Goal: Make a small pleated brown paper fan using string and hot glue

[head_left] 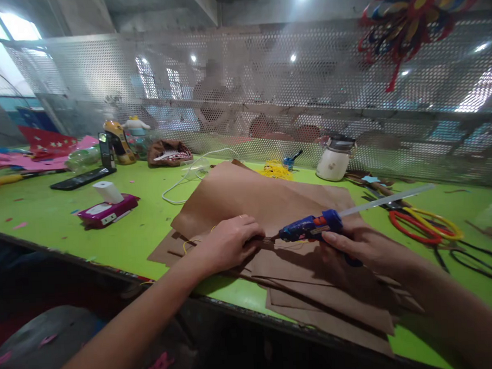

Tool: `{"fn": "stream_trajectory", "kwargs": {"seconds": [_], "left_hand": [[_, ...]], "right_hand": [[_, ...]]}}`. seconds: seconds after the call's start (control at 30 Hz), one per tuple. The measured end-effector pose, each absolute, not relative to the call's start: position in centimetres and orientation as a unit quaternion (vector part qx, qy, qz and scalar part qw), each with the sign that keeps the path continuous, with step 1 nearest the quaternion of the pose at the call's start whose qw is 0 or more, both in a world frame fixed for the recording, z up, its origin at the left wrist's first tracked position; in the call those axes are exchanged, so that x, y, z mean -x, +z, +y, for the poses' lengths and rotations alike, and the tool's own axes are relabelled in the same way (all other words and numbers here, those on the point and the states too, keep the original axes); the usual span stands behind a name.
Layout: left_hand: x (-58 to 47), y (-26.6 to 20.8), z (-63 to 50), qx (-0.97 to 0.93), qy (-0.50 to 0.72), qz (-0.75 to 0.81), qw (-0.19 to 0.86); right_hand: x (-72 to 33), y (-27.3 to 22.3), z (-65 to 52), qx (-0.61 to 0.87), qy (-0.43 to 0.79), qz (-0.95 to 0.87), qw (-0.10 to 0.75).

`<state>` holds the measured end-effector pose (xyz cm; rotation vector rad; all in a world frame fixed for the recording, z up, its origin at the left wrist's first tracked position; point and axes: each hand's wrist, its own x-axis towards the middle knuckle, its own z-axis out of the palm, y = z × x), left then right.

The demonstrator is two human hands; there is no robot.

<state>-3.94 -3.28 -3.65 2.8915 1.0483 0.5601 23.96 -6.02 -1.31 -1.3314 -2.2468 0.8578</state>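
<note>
A blue hot glue gun [311, 228] with a long clear glue stick [387, 200] sticking out of its back is gripped in my right hand [357, 245]. Its nozzle points left, close to the fingers of my left hand [228, 242]. Those fingers are curled down at a brown paper bag [250, 190], pinching what looks like a thin brown strip at its edge; the fingertips are partly hidden. More brown paper sheets or bags [337, 311] lie stacked beneath both hands. A thin yellow string [187, 244] shows beside my left hand.
On the green table [149, 210] are a purple wipes pack [108, 211] with a white block, a phone on a stand [85, 178], a white cable [175, 193], yellow string [277, 169], a white jar [334, 159] and red-and-yellow-handled scissors [419, 226]. A perforated metal screen [246, 92] rises behind.
</note>
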Motion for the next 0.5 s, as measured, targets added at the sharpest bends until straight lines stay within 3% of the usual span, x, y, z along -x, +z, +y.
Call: {"fn": "stream_trajectory", "kwargs": {"seconds": [0.5], "left_hand": [[4.07,-3.83,-3.33,-0.924,0.171,0.340,0.022]], "right_hand": [[-23.75,-1.51,-6.19,0.465,0.279,-0.817,0.195]]}}
